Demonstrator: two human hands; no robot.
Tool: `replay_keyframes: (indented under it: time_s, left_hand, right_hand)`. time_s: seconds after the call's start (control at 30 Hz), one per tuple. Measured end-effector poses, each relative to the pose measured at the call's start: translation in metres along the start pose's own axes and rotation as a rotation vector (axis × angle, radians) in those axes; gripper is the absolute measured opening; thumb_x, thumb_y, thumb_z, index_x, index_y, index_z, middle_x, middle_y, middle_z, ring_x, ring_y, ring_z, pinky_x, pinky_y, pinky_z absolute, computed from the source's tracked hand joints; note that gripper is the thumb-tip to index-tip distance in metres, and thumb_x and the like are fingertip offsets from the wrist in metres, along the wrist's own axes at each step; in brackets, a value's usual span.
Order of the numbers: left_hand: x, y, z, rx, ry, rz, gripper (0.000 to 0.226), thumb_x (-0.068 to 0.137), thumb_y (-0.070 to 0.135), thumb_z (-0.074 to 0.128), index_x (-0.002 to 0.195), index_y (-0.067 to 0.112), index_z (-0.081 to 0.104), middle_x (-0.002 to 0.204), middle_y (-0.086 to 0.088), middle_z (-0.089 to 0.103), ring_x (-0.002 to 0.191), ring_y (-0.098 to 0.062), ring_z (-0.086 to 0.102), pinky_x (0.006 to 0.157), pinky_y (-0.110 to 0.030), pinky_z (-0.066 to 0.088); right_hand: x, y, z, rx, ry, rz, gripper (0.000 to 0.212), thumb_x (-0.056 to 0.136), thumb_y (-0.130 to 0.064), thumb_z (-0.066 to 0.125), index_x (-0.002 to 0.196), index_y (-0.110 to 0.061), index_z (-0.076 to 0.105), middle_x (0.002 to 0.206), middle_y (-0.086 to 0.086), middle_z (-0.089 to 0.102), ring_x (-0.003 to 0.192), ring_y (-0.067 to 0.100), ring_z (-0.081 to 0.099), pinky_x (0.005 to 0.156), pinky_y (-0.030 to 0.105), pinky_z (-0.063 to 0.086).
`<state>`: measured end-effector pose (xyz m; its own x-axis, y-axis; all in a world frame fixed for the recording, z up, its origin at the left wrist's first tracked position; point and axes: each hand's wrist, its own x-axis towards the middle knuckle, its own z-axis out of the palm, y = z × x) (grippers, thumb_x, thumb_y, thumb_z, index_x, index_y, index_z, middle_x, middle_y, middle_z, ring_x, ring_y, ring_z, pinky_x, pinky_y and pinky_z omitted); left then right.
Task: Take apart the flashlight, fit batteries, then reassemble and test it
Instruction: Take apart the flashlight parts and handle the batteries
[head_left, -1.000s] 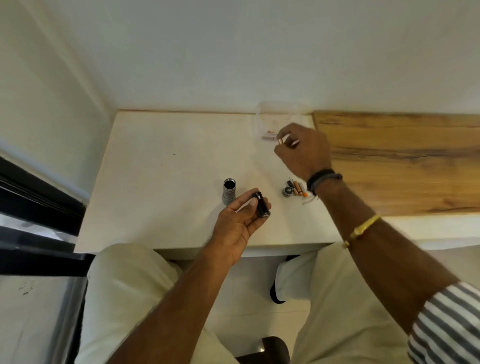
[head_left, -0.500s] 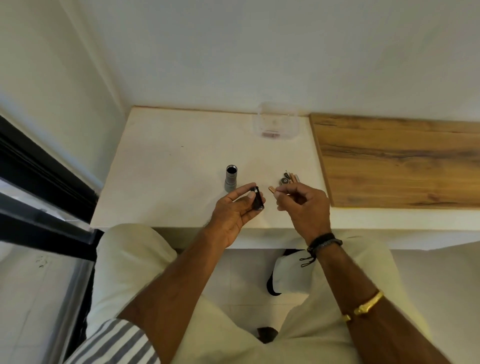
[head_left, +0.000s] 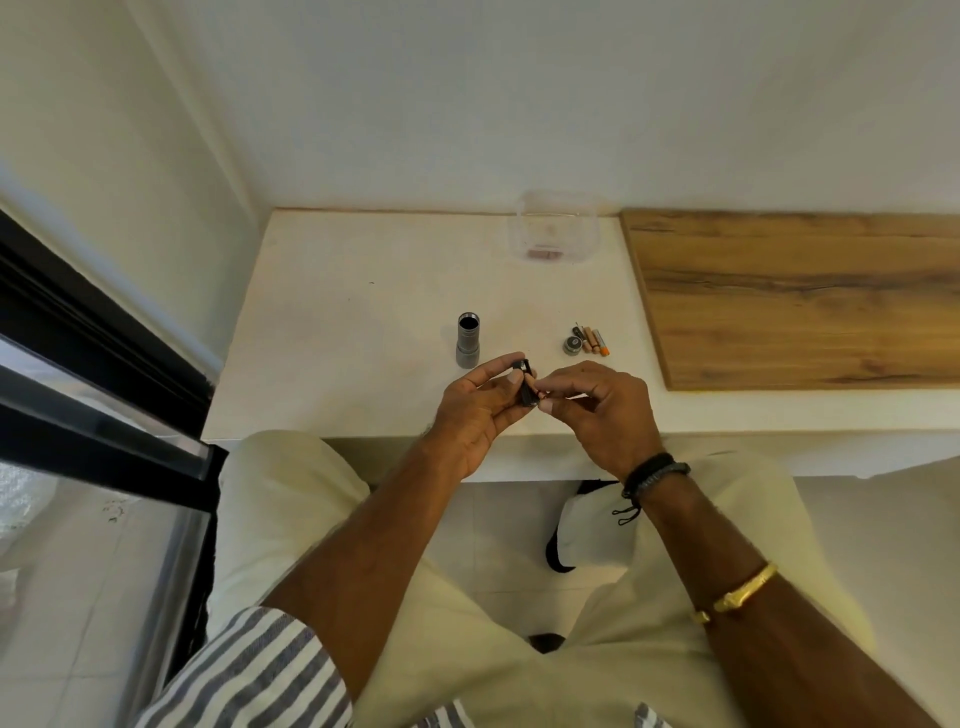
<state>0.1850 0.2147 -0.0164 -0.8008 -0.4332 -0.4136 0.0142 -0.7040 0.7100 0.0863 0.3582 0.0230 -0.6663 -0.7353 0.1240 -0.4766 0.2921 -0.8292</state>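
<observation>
Battery meets the holder at the table edge

Since a second ago your right hand (head_left: 605, 410) came back from the clear plastic box (head_left: 558, 228) at the wall and closed in on your left hand (head_left: 480, 410), so both now met above the near edge of the white table (head_left: 363, 291). Your left hand pinched the small black battery holder (head_left: 525, 384) between thumb and fingers. Your right hand's fingertips were pinched narrow on what looked like a slim battery (head_left: 543, 402), its tip touching the holder; most of it was hidden, so you could not be sure how far in it sat.

You would have found both parts light and rigid, the battery smooth and apt to slip, so a grip on the holder's sides and the battery's rear end seemed best.

You had left the grey flashlight body (head_left: 467, 340) standing upright on the table, apart from the hands, with the end cap (head_left: 572, 344) and spare batteries (head_left: 595, 340) lying just beside each other to the right. Beyond them lay a wooden board (head_left: 805, 296), pale walls stood behind and a dark window frame (head_left: 98, 395) at your left
</observation>
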Motion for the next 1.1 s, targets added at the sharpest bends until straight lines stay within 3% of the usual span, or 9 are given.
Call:
replay_keyframes:
  time_s: [0.17, 0.57, 0.8, 1.0, 1.1]
  left_hand:
    - [-0.002, -0.005, 0.001, 0.007, -0.014, -0.011, 0.022, 0.094, 0.007, 0.063, 0.114, 0.014, 0.071, 0.108, -0.015, 0.075, 0.102, -0.029, 0.072, 0.079, -0.033, 0.060]
    - [-0.003, -0.009, 0.003, 0.037, 0.001, -0.069, 0.022, 0.091, 0.004, 0.065, 0.111, 0.010, 0.071, 0.110, -0.019, 0.074, 0.101, -0.033, 0.072, 0.076, -0.036, 0.061]
    - [-0.001, -0.006, 0.004, 0.073, 0.016, -0.071, 0.022, 0.092, 0.004, 0.064, 0.112, 0.012, 0.071, 0.109, -0.017, 0.074, 0.101, -0.033, 0.072, 0.077, -0.037, 0.062]
    - [0.000, -0.007, 0.001, 0.073, 0.016, -0.089, 0.021, 0.092, 0.004, 0.065, 0.111, 0.010, 0.070, 0.111, -0.019, 0.073, 0.101, -0.033, 0.072, 0.077, -0.036, 0.061]
    - [0.002, -0.006, 0.003, 0.020, -0.003, -0.089, 0.021, 0.093, 0.004, 0.064, 0.113, 0.008, 0.069, 0.110, -0.019, 0.074, 0.102, -0.034, 0.072, 0.079, -0.036, 0.061]
  right_hand:
    - [0.001, -0.001, 0.002, -0.037, 0.044, -0.029, 0.023, 0.079, -0.005, 0.083, 0.101, -0.013, 0.081, 0.095, 0.001, 0.076, 0.088, 0.009, 0.069, 0.084, 0.012, 0.053]
    - [0.006, 0.005, -0.007, -0.009, -0.059, 0.063, 0.023, 0.075, -0.011, 0.086, 0.096, -0.015, 0.082, 0.089, -0.002, 0.076, 0.085, 0.008, 0.070, 0.080, 0.013, 0.055]
    - [0.005, 0.008, -0.002, -0.040, -0.065, 0.047, 0.017, 0.078, -0.010, 0.083, 0.094, -0.015, 0.082, 0.087, -0.004, 0.073, 0.082, 0.004, 0.066, 0.076, 0.007, 0.050]
    - [0.007, 0.008, 0.001, -0.071, -0.121, 0.057, 0.016, 0.082, -0.006, 0.081, 0.097, -0.010, 0.081, 0.095, 0.006, 0.073, 0.088, 0.018, 0.067, 0.084, 0.024, 0.056]
    - [0.008, 0.010, -0.002, -0.014, -0.066, 0.066, 0.015, 0.083, -0.007, 0.080, 0.097, -0.013, 0.081, 0.095, 0.001, 0.074, 0.090, 0.015, 0.068, 0.084, 0.021, 0.055]
